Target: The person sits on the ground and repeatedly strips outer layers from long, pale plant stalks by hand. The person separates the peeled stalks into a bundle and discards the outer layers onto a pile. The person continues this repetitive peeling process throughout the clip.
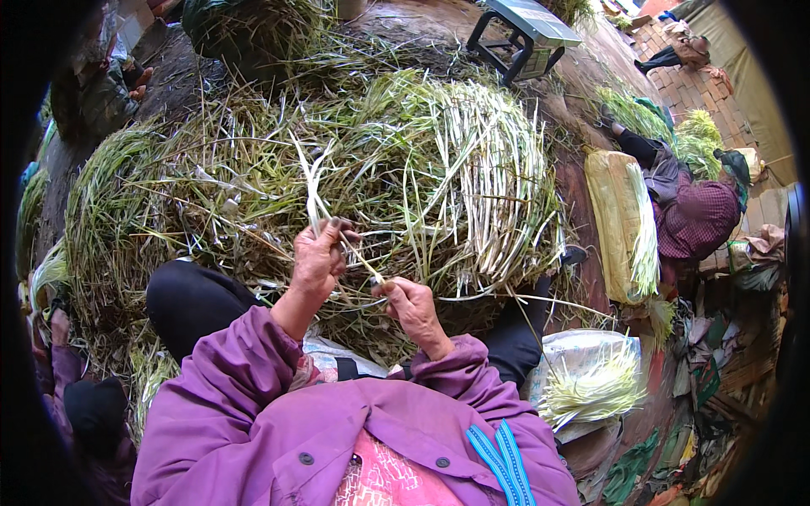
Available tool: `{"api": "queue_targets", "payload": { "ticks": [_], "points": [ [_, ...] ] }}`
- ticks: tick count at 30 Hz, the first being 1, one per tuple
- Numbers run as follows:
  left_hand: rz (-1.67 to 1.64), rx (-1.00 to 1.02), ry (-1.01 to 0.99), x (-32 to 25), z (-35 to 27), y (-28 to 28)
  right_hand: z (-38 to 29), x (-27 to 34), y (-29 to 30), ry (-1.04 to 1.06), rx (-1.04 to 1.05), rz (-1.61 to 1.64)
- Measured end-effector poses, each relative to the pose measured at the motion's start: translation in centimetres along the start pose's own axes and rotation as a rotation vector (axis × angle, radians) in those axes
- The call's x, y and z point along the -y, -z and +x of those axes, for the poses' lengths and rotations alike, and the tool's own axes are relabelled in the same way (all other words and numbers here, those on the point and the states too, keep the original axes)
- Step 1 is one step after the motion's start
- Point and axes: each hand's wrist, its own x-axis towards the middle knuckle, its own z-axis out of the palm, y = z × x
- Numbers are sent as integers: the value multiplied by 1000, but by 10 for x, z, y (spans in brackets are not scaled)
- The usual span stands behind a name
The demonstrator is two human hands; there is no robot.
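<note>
My left hand (318, 256) grips a pale, leafy stalk (311, 180) whose forked leaves point up and away from me. The lower part of that stalk slants down to my right hand (414, 310), where thumb and fingers pinch its end. Beneath both hands spreads a large heap of long, thin green leaf stalks (278, 171), mixed with dry, brownish leaves. On its right side, whiter stalks (500, 196) lie roughly side by side. What kind of plant it is, I cannot tell for sure.
To my right, trimmed pale-green stalks (591, 392) lie on a white woven sack (550, 354). A yellow wrapped bale (607, 221) stands beyond, near a person in a checked shirt (696, 218). A small stool (528, 31) stands ahead. Another person's sleeve (66, 367) shows at left.
</note>
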Motion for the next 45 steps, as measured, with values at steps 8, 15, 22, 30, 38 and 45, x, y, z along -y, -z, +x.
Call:
{"api": "queue_targets", "payload": {
  "ticks": [8,15,22,30,38,45],
  "points": [
    [7,31,4,-4,6,3,-13,-19,40,136,-151,-418],
    [67,23,17,0,2,-4,24,21,-5,524,-144,-720],
    [167,15,37,14,-5,-7,34,20,-12,517,-216,-692],
    [373,6,12,18,-8,-10,49,3,12,277,-248,-694],
    [862,-160,-402,12,22,13,116,9,86,-170,-486,-890],
    [512,-165,-241,7,14,0,157,-21,88,-260,-525,-1190]
  ]
}}
